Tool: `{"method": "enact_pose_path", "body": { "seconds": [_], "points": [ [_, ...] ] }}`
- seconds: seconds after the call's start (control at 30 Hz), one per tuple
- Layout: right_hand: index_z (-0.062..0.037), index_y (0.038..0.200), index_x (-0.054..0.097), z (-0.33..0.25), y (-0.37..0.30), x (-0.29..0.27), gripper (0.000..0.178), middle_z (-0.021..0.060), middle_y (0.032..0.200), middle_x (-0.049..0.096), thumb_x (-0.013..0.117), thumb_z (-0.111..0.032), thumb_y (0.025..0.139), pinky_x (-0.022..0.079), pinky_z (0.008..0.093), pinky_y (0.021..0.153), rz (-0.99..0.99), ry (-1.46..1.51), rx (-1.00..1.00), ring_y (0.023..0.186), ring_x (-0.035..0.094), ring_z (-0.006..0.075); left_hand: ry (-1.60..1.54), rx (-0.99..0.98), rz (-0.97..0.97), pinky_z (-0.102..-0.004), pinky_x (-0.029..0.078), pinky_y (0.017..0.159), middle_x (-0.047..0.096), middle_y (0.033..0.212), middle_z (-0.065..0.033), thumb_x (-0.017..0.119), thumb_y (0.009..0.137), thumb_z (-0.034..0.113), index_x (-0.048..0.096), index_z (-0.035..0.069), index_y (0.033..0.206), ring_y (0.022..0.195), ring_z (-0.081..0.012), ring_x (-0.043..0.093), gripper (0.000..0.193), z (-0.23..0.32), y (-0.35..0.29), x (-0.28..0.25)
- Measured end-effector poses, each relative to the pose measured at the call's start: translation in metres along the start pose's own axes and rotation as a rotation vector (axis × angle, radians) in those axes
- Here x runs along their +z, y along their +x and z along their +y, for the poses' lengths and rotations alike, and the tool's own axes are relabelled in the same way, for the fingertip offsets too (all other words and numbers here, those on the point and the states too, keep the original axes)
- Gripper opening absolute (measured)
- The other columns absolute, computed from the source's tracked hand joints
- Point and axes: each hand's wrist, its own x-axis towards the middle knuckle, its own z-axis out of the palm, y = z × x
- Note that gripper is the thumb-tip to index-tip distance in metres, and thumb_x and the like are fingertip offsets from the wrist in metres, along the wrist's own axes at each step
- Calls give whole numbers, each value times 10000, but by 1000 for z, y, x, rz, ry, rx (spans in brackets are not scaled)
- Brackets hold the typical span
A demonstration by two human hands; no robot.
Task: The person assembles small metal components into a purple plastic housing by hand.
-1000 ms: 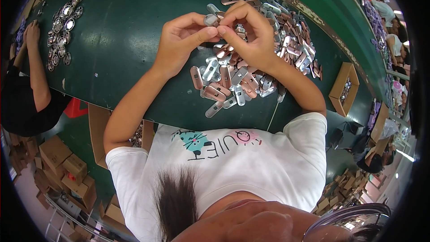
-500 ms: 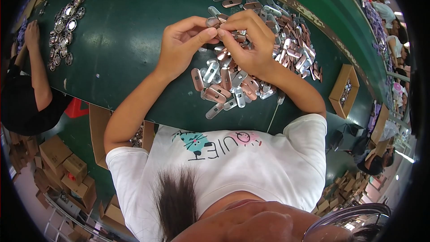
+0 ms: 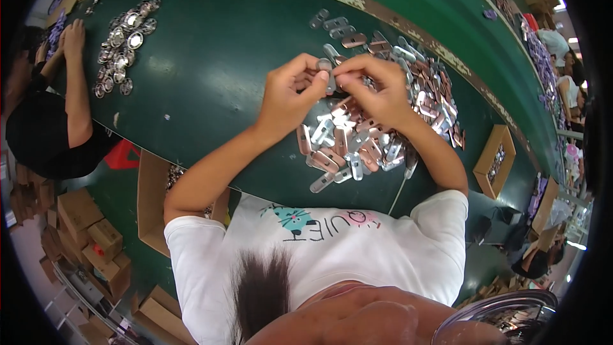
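My left hand [image 3: 288, 92] is closed, its thumb and fingers pinching a small silver oblong metal plate [image 3: 325, 65] with rounded ends. The plate stands roughly upright above the table. Against its right side, my right hand [image 3: 378, 86] has thumb and forefinger pressed together; whatever lies between those fingertips is too small or hidden to name. Beneath and beyond both hands spreads a loose heap of similar silver and copper-coloured oblong plates [image 3: 331, 161], many with a small dark square in the middle. My right forearm covers part of the heap.
Round shiny metal parts [image 3: 119, 57] form a cluster at the left on the green table [image 3: 204, 64]. A co-worker's arm [image 3: 78, 89] rests beyond them. An open cardboard box [image 3: 486, 169] with small parts sits at the right; another box [image 3: 151, 207] stands below the table's near edge.
The whole view has shifted, so table and hands appear lower and further right. The plate in my left hand now shows more of its length and looks more upright.
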Motion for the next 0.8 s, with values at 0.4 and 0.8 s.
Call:
{"method": "enact_pose_path", "body": {
  "seconds": [0.4,0.8],
  "points": [
    [-92,1264,465,159,208,-43,479,210,1181,518,615,-256,840,425,487,916,140,-844,-97,1092,507,408,448,80,-115,-249,524,601,614,765,-51,572,898,43,539,-33,938,668,-84,617,91,6,-8,5],
    [-214,1311,479,227,402,34,513,123,1485,257,527,-305,809,264,640,965,-86,-1083,213,1325,266,396,98,84,136,-245,504,586,608,782,-63,532,927,50,519,-35,924,666,-76,594,86,5,-11,8]
  ]
}}
